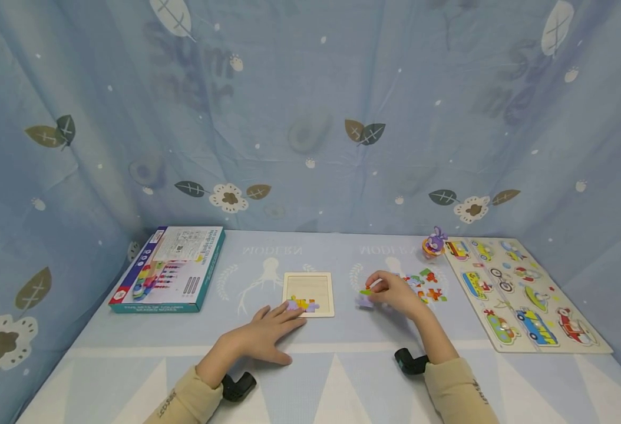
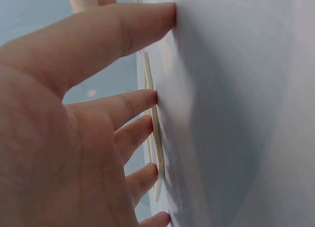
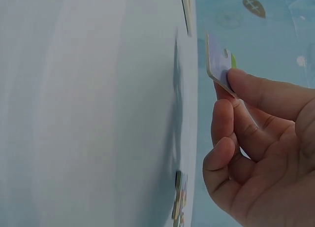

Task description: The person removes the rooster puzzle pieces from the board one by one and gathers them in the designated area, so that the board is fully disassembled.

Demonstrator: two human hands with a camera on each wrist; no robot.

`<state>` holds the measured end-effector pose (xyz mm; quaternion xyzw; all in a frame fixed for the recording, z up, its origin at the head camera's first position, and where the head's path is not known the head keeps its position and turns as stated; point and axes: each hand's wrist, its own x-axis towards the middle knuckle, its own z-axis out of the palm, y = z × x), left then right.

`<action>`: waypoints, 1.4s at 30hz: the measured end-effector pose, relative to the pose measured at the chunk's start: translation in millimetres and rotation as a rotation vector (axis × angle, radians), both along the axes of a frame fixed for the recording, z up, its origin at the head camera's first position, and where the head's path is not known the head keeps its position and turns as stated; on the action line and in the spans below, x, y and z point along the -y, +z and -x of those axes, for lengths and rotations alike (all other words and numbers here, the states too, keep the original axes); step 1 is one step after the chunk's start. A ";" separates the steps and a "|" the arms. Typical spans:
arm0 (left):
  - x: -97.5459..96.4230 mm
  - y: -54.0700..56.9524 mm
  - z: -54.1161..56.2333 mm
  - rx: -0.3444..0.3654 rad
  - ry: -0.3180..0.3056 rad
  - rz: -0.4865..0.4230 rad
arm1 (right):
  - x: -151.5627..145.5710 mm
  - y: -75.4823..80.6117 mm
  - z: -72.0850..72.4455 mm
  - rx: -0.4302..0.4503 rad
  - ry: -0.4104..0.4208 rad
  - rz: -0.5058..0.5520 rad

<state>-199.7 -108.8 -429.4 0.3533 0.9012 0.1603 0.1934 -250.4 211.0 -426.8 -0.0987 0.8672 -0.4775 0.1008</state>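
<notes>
A purple and green jigsaw piece [image 3: 219, 59] is pinched between thumb and fingers of my right hand [image 1: 393, 292], lifted above the table in the right wrist view. My left hand [image 1: 265, 334] lies with fingers spread, its fingertips at the near left edge of a shallow wooden puzzle tray [image 1: 333, 294]. Joined purple and yellow pieces [image 1: 304, 305] fill the tray's near left part; the fingers partly cover them. In the left wrist view the fingertips meet the tray's rim [image 2: 158, 133]. Loose jigsaw pieces [image 1: 434, 294] in orange, green and blue lie to the right of my right hand.
A boxed toy set [image 1: 183, 282] lies at the back left. On the right is a large picture board [image 1: 528, 300] with vehicles. A small purple rabbit figure [image 1: 434, 242] stands by its far corner. Behind the table hangs a blue patterned curtain [image 1: 310, 118].
</notes>
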 end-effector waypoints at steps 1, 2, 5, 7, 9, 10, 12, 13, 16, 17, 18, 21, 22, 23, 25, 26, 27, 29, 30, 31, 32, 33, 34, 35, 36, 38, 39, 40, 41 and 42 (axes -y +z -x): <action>0.0 0.3 0.0 -0.001 0.000 -0.001 | -2.2 0.1 -0.1 -0.001 -0.001 -0.002; 0.0 0.1 0.2 -0.001 0.000 0.000 | -4.2 0.1 -0.4 -0.001 -0.001 -0.001; 0.3 -0.9 0.4 0.001 0.003 0.004 | -10.0 -0.2 -0.8 -0.003 -0.007 0.005; 0.6 -1.5 0.2 0.001 0.002 0.004 | -13.9 -0.3 -1.3 -0.001 -0.008 0.008; 0.7 -2.1 0.0 0.000 0.001 0.003 | -17.5 -0.4 -1.6 0.002 -0.022 0.003; 0.7 -2.2 -0.2 -0.001 0.001 0.003 | -19.4 -0.4 -1.7 0.004 -0.033 -0.003; 0.8 -2.7 -0.2 -0.001 -0.002 -0.001 | -22.9 -0.4 -2.5 0.008 -0.050 -0.019; 0.9 -2.9 -0.3 -0.001 -0.004 -0.005 | -24.6 -0.4 -3.0 0.007 -0.055 -0.027; 1.1 -2.8 -0.6 0.003 -0.002 -0.007 | -29.7 -0.4 -4.5 0.008 -0.077 -0.047; 1.2 -3.0 -0.6 0.004 -0.002 -0.008 | -31.4 -0.5 -5.0 0.008 -0.083 -0.050; 1.2 -3.3 -0.5 0.004 -0.002 -0.008 | -33.3 -0.6 -5.5 0.004 -0.082 -0.054; 1.1 -3.4 -0.4 0.006 0.001 -0.001 | -38.4 -0.8 -7.1 0.007 -0.101 -0.054; 1.0 -3.5 -0.3 0.006 0.001 0.001 | -40.2 -0.9 -7.8 0.008 -0.105 -0.057; 1.0 -3.4 -0.2 0.006 0.001 0.004 | -42.1 -1.0 -8.3 0.009 -0.107 -0.058; 0.8 -2.7 -0.1 0.006 0.001 0.007 | -45.9 -1.1 -9.7 0.017 -0.114 -0.064; 0.6 -2.5 0.0 0.006 0.000 0.007 | -47.8 -1.0 -10.4 0.021 -0.120 -0.067; 0.6 -2.3 0.1 0.006 0.000 0.007 | -49.9 -1.0 -11.0 0.024 -0.124 -0.071; 0.4 -1.2 0.1 0.005 -0.002 0.007 | -54.2 -1.5 -11.8 0.035 -0.126 -0.065; 0.3 -0.6 0.1 0.005 -0.002 0.006 | -56.2 -1.6 -12.2 0.038 -0.126 -0.061; 0.4 -0.2 0.0 0.004 -0.003 0.007 | -58.0 -1.7 -12.5 0.043 -0.130 -0.053; 0.3 0.3 0.1 0.004 -0.003 0.006 | -59.7 -1.9 -12.8 0.046 -0.131 -0.042; 0.4 1.0 -0.1 0.003 -0.004 0.007 | -61.3 -2.2 -13.1 0.050 -0.131 -0.033; 0.3 1.6 -0.1 0.004 -0.004 0.008 | -62.8 -2.4 -13.4 0.056 -0.133 -0.022; 0.2 1.9 0.0 0.004 -0.004 0.008 | -64.0 -2.5 -13.9 0.061 -0.137 -0.013; 0.3 1.9 0.1 0.003 -0.005 0.008 | -65.1 -2.7 -14.4 0.065 -0.142 -0.006; 0.2 1.7 0.4 0.003 -0.006 0.009 | -67.5 -2.8 -15.7 0.072 -0.149 0.011; 0.1 1.8 0.4 0.003 -0.006 0.010 | -68.8 -2.9 -16.4 0.074 -0.151 0.017; 0.0 1.6 0.6 0.004 -0.006 0.010 | -70.3 -2.9 -17.1 0.077 -0.155 0.026; 0.1 1.5 0.7 0.003 -0.006 0.010 | -71.9 -3.0 -17.8 0.082 -0.157 0.034; 0.2 1.5 0.6 0.002 -0.006 0.009 | -73.6 -3.1 -18.5 0.086 -0.159 0.039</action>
